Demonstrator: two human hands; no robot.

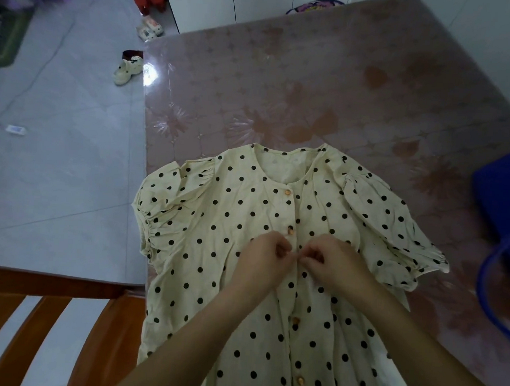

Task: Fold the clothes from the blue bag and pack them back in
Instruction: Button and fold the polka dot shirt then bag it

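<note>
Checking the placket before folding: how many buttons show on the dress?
4: near the neckline, above the hands, below them, lowest. Another may hide under the fingers.

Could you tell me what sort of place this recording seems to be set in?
Most likely a home, perhaps a dining area: a table with a floral cover, a wooden chair beside it, and shoes left on the tiled floor.

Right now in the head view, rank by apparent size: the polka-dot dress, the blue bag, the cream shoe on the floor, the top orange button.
1. polka-dot dress
2. blue bag, though cut off by the frame edge
3. cream shoe, farther away, so unsure
4. top orange button
</note>
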